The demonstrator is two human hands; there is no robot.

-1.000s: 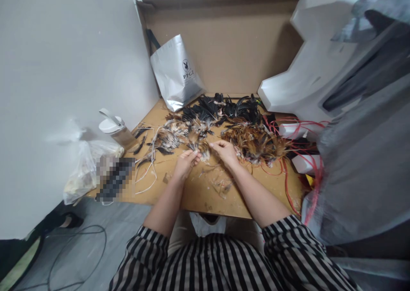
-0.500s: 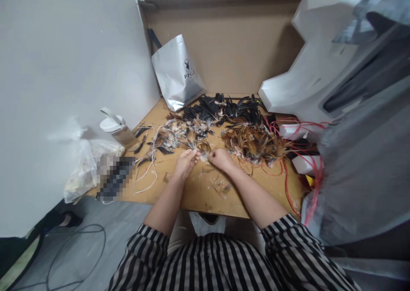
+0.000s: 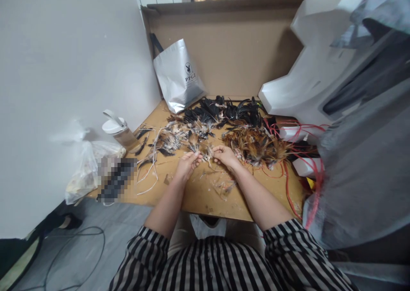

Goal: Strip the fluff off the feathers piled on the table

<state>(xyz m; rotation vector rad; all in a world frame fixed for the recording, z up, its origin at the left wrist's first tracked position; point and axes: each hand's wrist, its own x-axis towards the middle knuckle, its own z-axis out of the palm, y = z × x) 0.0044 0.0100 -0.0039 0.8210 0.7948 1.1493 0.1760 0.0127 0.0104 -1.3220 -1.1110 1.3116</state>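
Observation:
Between the fingertips of my left hand (image 3: 188, 164) is a small bunch of brown and dark feathers (image 3: 193, 140), standing with their tips away from me. My right hand (image 3: 226, 157) is close on the right with thumb and fingers pinched together. Its fingertips are at the edge of a pale, fluffy feather tuft (image 3: 206, 151); what exactly they grip is too small to tell. Just beyond my right hand lies a pile of glossy brown feathers (image 3: 256, 143). Past my left hand spreads a heap of paler, mottled feathers (image 3: 173, 137).
Black feathers (image 3: 208, 110) lie at the back of the wooden table (image 3: 198, 197), by a silver bag (image 3: 177, 77). A lidded drink container (image 3: 123, 133) and plastic bag (image 3: 83, 171) stand left. Red strings (image 3: 286, 188) run down the right side. Loose scraps (image 3: 222, 187) lie nearer me.
My right hand has moved slightly right, away from my left, and its fingers have uncurled into a fingertip pinch. My left hand stays nearly in place with the feathers.

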